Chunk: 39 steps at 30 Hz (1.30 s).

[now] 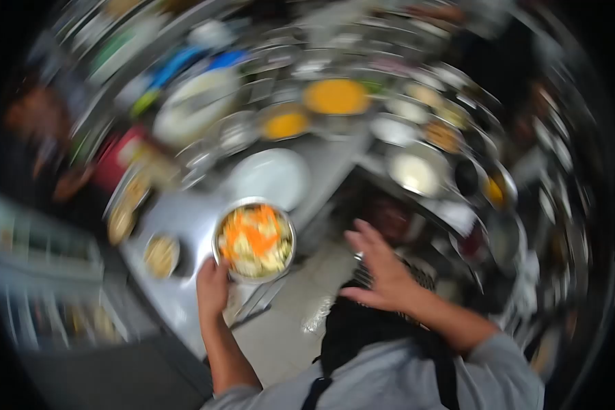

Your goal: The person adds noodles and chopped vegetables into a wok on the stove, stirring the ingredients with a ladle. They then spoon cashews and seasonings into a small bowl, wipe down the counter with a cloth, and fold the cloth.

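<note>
My left hand (pixel 214 285) grips the near-left rim of a round metal bowl (pixel 292 247). Inside it lie chopped vegetables (pixel 256 239), orange pieces over pale yellow-green ones. The bowl is at the edge of a steel counter (pixel 191 212), though blur hides whether it rests there or is lifted. Just beyond the bowl is a large white plate (pixel 270 179). My right hand (pixel 383 273) is raised over the floor in front of my body, its fingers spread and nothing in it.
A small bowl of pale strips (pixel 162 256) stands on the counter's left. Pans of orange food (pixel 337 96) and a bowl of white food (pixel 415 172) sit farther back. At the left is a person (pixel 37 143); another person's dark clothing (pixel 495 51) shows at upper right.
</note>
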Tool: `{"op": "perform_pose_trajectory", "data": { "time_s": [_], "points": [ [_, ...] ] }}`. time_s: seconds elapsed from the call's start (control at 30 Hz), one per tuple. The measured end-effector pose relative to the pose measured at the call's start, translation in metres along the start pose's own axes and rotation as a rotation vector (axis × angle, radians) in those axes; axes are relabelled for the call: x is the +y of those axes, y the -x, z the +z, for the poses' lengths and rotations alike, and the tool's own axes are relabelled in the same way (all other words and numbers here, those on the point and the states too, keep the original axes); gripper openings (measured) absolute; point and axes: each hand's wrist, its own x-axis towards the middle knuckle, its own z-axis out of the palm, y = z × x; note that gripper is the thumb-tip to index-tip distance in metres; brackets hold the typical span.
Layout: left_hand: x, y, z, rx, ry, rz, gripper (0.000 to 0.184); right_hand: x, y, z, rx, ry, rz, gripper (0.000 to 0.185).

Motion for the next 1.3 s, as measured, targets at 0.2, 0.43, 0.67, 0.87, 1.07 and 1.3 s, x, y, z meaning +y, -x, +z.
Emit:
{"op": "perform_pose_trajectory", "data": {
  "time_s": [0.2,0.43,0.67,0.87,1.07,1.3],
  "points": [
    [0.116,0.124,0.286,-0.922,0.408,0.056,0.017,0.041,0.159,-0.077,0.502,0.461,0.459,0.093],
    [0.266,0.423,0.553,-1.492,0.148,0.611,0.023,0.079,0.489,-0.229,1.157,0.89,0.898,0.075],
    [0.297,0.669,0.727,-1.539,0.081,1.404,0.021,0.138,0.74,-0.324,1.715,0.497,1.255,0.054],
    [0.304,0.737,0.811,-1.162,0.053,1.999,0.014,0.147,0.848,-0.334,1.449,0.462,1.778,0.057],
    [0.333,0.747,0.837,-1.154,0.105,2.01,0.017,0.161,0.868,-0.35,1.294,0.294,1.664,0.043],
    [0.347,0.728,0.825,-1.267,0.07,1.829,0.014,0.182,0.909,-0.337,1.098,0.372,1.738,0.04]
  ]
}}
